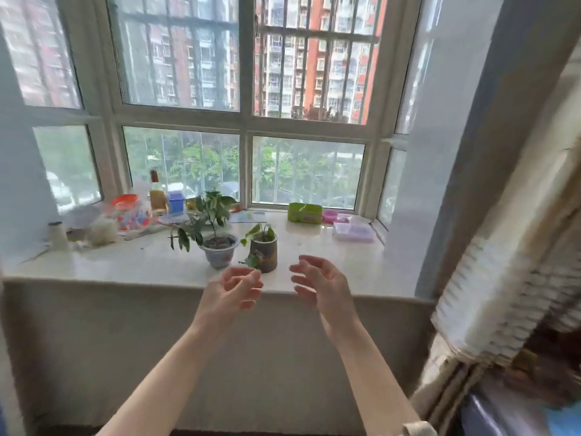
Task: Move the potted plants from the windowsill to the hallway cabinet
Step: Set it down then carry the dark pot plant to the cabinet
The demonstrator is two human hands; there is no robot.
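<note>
Both hands were raised in front of the windowsill (pixel 141 265), empty and apart from each other. On the left hand (pixel 231 292) the fingers were curled loosely inward with gaps between them, palm turned toward the right. On the right hand (pixel 323 283) the fingers were spread and slightly bent, palm turned toward the left. Neither hand touched a pot.

Two potted plants stood side by side near the middle of the windowsill, just beyond the hands. A leafy plant in a pale flared pot (pixel 219 250) stood on the left; a smaller plant in a dark cylindrical pot (pixel 264 251) stood just beside it on the right, nearest the left fingertips.

Along the back of the windowsill lay a green box (pixel 305 213), clear plastic containers (pixel 353 231), a blue basket (pixel 176 202) and a bottle (pixel 156 193).
</note>
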